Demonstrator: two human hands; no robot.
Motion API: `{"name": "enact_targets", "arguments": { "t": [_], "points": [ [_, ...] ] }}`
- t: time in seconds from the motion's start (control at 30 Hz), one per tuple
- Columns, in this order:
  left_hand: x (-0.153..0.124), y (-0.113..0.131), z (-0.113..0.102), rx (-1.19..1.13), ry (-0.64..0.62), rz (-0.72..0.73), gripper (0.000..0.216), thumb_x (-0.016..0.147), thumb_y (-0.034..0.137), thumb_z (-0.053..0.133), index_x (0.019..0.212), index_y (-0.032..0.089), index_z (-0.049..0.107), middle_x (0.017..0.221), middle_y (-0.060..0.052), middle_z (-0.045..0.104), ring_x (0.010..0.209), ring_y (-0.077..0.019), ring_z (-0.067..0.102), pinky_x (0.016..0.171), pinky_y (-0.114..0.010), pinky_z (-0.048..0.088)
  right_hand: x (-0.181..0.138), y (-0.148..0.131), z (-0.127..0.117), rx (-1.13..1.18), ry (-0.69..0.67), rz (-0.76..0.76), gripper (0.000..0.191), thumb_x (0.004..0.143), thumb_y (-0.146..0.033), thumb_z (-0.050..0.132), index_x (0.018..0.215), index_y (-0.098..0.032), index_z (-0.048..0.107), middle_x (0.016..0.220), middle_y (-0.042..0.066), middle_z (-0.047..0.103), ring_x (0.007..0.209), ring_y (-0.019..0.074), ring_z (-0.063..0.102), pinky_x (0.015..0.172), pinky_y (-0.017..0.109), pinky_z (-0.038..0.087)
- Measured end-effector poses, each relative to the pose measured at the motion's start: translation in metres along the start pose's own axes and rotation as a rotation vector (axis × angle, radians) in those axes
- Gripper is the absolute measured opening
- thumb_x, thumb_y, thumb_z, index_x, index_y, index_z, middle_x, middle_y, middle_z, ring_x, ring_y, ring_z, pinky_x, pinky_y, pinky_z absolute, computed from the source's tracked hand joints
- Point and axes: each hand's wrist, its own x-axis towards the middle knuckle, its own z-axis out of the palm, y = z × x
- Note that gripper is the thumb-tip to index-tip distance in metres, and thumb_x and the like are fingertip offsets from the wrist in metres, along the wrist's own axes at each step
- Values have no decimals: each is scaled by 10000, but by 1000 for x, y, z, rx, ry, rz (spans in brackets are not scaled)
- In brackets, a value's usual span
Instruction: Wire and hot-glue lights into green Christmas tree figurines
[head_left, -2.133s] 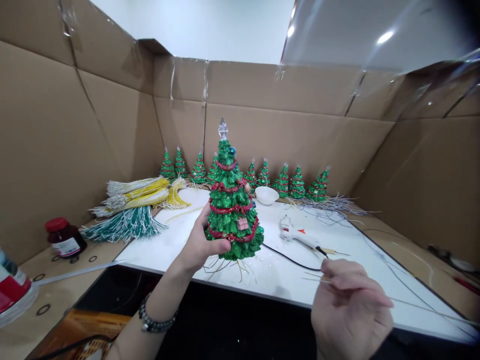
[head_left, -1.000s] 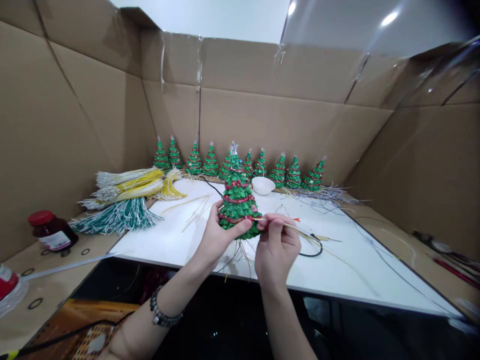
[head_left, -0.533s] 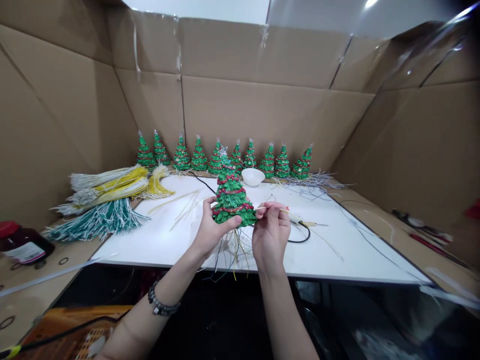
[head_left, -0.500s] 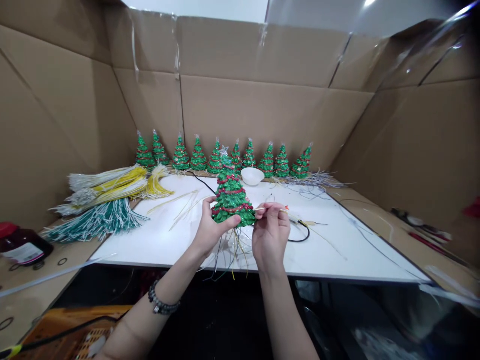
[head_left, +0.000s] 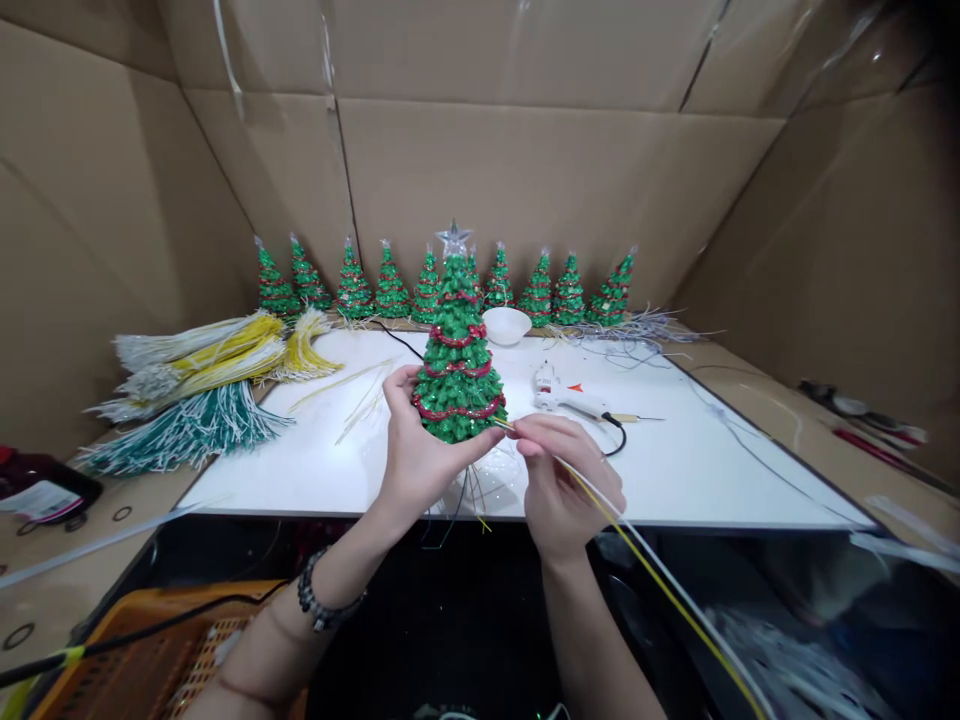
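I'm lifting the glittery green, red-garlanded miniature tree (head_left: 457, 360) higher in my gripping left hand (head_left: 415, 457) while my right hand (head_left: 568, 482) is pinching thin yellow-white wires (head_left: 643, 568) against its lower edge.

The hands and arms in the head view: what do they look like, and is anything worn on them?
Both are bare. The left hand and the right hand have no gloves, and no sleeves show down to the edge of the picture. The left wrist carries a bracelet of dark round beads. The right wrist has nothing on it. I cannot make out any ring.
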Motion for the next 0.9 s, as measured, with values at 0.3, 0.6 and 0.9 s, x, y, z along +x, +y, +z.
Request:
{"name": "enact_targets", "arguments": {
  "t": [0.3, 0.6, 0.9],
  "points": [
    [-2, 1, -1, -21, 20, 36, 950, 469, 281, 942, 1207, 253, 345, 1250, -87, 527, 1226, -285, 559, 1001, -369, 461, 2, -4, -2, -123, -170, -153, 315, 827, -80, 740, 1084, -263, 750, 874, 51, 723, 795, 204, 664, 684, 378, 569],
    [1, -4, -4, -7, -6, -12, 882, 464, 197, 903, 1169, 248, 376, 1138, -56, 600, 1090, -272, 625, 955, -385, 465, -4, 4, 4, -230, -226, -181, 331, 864, -78, 686, 1099, -305, 741, 902, 40, 729, 828, 203, 660, 721, 379, 561],
    [11, 2, 7, 16, -45, -20, 824, 537, 287, 885, 1161, 239, 349, 1110, -56, 592, 1016, -249, 652, 898, -373, 493, 19, 26, -3, -259, -265, -310, 256, 872, -64, 662, 1075, -213, 710, 888, 72, 702, 814, 205, 647, 715, 357, 552]
  ]
}}
